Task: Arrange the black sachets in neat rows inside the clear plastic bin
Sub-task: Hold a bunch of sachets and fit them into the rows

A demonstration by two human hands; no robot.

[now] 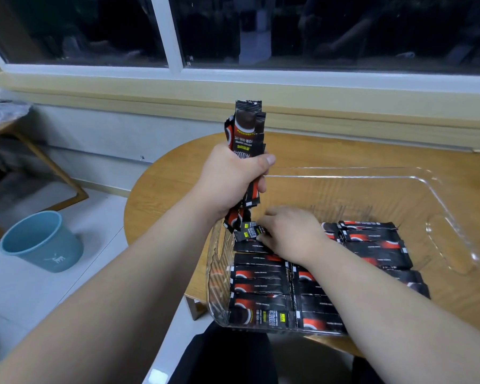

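Observation:
A clear plastic bin (441, 195) stands on a round wooden table (161, 189). Several black sachets with red swirls (261, 284) lie flat in rows across its near and left part. My left hand (230, 178) grips an upright bundle of sachets (247, 128) above the bin's left rim. My right hand (291, 231) reaches into the bin and pinches one sachet (250, 231) at the far end of the left row. My right forearm hides part of the middle rows.
The far right of the bin shows bare plastic bottom. A blue waste bucket (42, 242) stands on the tiled floor left of the table. A wall with a window sill (316, 106) runs right behind the table. Wooden furniture legs (53, 167) stand at far left.

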